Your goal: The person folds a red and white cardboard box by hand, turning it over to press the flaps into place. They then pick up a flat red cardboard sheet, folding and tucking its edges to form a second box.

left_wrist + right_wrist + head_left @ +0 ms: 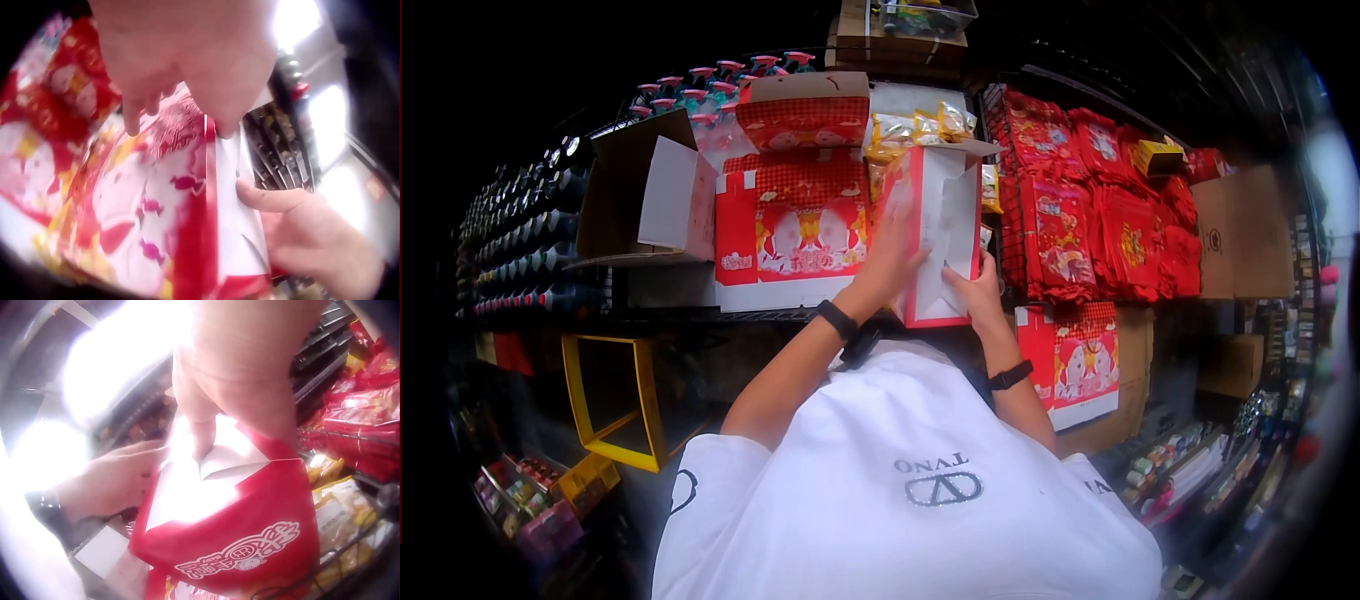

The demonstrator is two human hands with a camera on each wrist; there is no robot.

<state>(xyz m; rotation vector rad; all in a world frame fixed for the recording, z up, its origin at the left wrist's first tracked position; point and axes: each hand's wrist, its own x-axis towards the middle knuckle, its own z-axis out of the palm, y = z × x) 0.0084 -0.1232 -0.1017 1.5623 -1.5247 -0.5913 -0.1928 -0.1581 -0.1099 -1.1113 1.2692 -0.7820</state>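
a red cardboard box with printed sides and a white inside is between the person's two hands, in front of the shelf, with its white inside facing the head camera. the left hand is closed on the box's left side — its fingers lie against the printed panel and its thumb is at the white edge. the right hand pinches the near right edge, thumb on the white inside and the other fingers outside. the right wrist view shows white lettering on a red end panel.

just left of the box, a red-and-white printed carton with cartoon figures stands on the shelf, and beyond it is an open brown cardboard box with a white flap. behind them are spray bottles with pink trigger heads; far left, rows of dark bottles with pale caps. yellow-and-white plastic snack bags lie behind the held box. to the right — red plastic packets beside black wire mesh. below the shelf, at left, is a yellow rectangular frame.
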